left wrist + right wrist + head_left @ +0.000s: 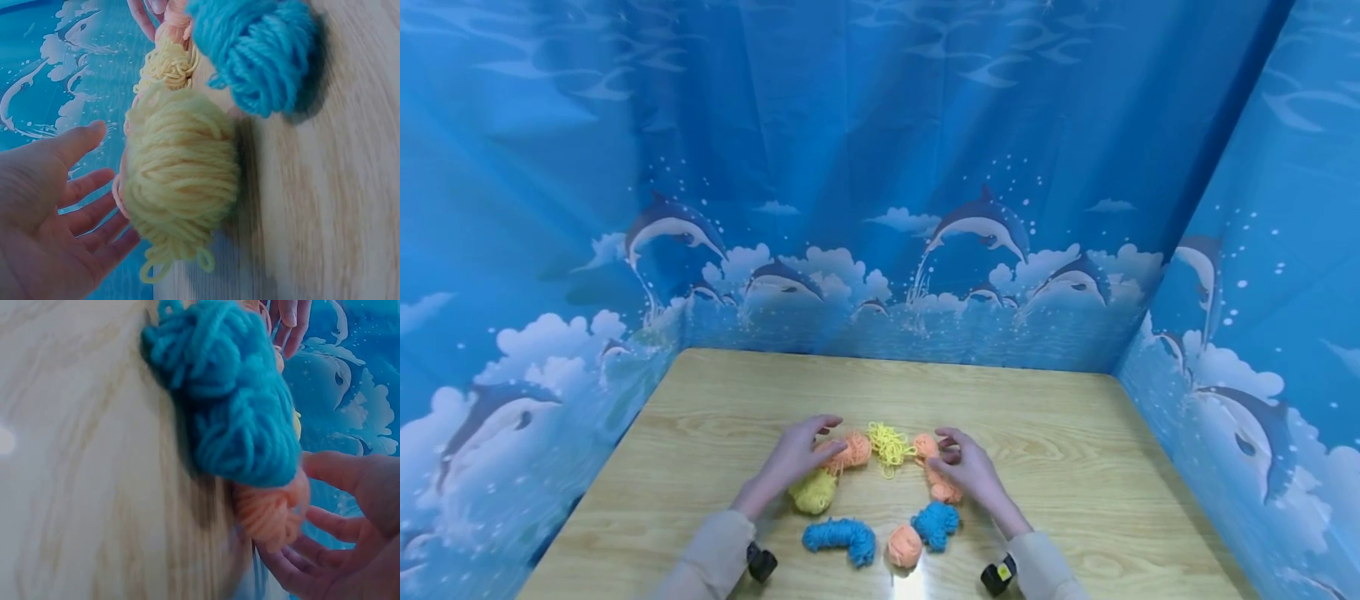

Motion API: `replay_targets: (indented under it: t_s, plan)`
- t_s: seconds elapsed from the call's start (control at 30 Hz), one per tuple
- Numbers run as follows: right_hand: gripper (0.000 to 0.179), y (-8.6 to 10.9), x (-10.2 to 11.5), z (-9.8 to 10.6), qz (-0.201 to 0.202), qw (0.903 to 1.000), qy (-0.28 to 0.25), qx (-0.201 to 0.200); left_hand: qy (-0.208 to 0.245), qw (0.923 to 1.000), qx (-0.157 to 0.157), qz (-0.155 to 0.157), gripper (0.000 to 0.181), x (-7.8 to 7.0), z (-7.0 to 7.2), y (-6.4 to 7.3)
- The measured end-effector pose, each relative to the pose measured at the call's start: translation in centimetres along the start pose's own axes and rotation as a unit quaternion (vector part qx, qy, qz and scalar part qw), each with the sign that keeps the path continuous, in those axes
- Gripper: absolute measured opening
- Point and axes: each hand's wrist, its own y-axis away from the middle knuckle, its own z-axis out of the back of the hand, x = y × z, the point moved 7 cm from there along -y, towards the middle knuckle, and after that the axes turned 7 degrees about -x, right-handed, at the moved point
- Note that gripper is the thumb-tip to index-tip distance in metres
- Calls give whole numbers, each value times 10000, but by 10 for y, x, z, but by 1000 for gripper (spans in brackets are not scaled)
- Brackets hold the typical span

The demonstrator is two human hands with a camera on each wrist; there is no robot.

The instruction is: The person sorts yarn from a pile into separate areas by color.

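Left peach yarn (852,450): matt, wound strands
Far yellow yarn (889,445): matt, loose strands
Near-left blue yarn (838,534): matt, ridged
Worktop (1045,433): smooth wood grain, glossy near glare
Curtain (850,125): smooth sheet, faint sheen
Sleeves (1047,567): matt cloth

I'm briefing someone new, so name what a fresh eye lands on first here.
The blue dolphin-print curtain would probably strike first, hanging behind and on both sides of the wooden table. Next comes the loose ring of yellow, peach and blue yarn bundles on that table, the left hand at its left side and the right hand at its right.
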Motion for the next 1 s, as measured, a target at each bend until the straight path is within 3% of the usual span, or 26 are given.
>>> replay_targets:
  t_s: [0.17,0.77,1.0]
  plan:
    - [55,0,-1,-3,64,9998,166,82,-2,9997,241,27,50,-1,-7,1]
    - [51,-1,-1,-12,-195,9989,377,188,-300,9976,508,-351,46,-3,-17,-4]
    - [47,-4,-1,-13,-54,9991,415,75,-375,9970,531,-414,43,-3,-18,-5]
